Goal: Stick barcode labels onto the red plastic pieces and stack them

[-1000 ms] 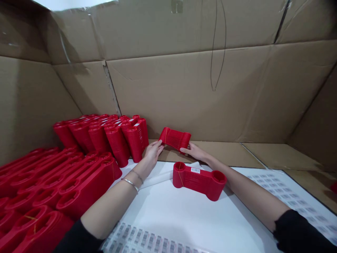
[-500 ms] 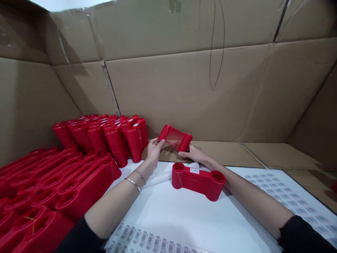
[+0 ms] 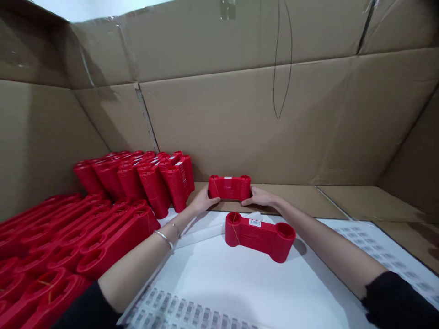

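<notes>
Between my two hands is a banded stack of red plastic pieces (image 3: pixel 229 188), level, with a white label on its top, close to the back cardboard wall. My left hand (image 3: pixel 205 199) grips its left end, thumb in front. On the right end, my right hand (image 3: pixel 258 197) closes round it, thumb toward me. Nearer to me, a second red stack (image 3: pixel 260 236) stands on the white board, with a ring-shaped hole at each end, a rubber band round its left end and a barcode label on top. My fingers behind the held stack are hidden.
Upright red stacks (image 3: pixel 154 183) line the back left, with more red stacks (image 3: pixel 103 237) lying in front of them. Barcode label sheets (image 3: pixel 192 315) lie at the front and another label sheet (image 3: pixel 377 251) at the right. A cardboard wall (image 3: pixel 222 123) rises behind; a black cord loop (image 3: pixel 275 87) hangs there.
The held stack has turned from tilted to level, its labelled top now showing, and it sits slightly lower. Both hands have shifted with it. The nearer stack stays in place.
</notes>
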Demonstrator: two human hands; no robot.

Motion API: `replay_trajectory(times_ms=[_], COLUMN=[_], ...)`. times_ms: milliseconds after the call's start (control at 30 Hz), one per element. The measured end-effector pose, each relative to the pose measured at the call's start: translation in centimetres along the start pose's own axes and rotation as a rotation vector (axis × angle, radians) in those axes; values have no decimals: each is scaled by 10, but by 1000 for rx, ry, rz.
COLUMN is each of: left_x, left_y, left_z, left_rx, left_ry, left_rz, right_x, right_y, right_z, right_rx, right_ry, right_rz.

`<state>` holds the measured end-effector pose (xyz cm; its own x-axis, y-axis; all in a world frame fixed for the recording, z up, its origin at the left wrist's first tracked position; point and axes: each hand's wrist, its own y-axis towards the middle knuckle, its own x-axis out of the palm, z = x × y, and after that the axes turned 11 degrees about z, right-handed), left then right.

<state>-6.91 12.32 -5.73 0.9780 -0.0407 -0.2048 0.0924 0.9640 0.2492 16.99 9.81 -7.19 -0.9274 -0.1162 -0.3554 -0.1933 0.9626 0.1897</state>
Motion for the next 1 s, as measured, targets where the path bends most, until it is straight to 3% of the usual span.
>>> replay_trajectory(times_ms=[133, 267, 367, 567, 800, 1000], left_x=[-2, -3, -2, 13, 21, 23], left_y=[-7, 5, 16, 20, 25, 28], left_z=[-2, -3, 1, 6, -4, -1], left_rx=[25, -9, -12, 10, -46, -131], left_ry=[17, -17, -84, -159, -209, -242], left_rz=[6, 78, 102, 133, 142, 144], right_x=[-6, -11, -13, -2, 14, 17], right_y=[11, 5, 0, 4, 0, 1], right_z=[6, 3, -4, -22, -30, -29], right_rx=[20, 27, 25, -67, -132, -71], right_ry=[-47, -6, 44, 71, -2, 13], right_rz=[-35, -35, 22, 265, 300, 329])
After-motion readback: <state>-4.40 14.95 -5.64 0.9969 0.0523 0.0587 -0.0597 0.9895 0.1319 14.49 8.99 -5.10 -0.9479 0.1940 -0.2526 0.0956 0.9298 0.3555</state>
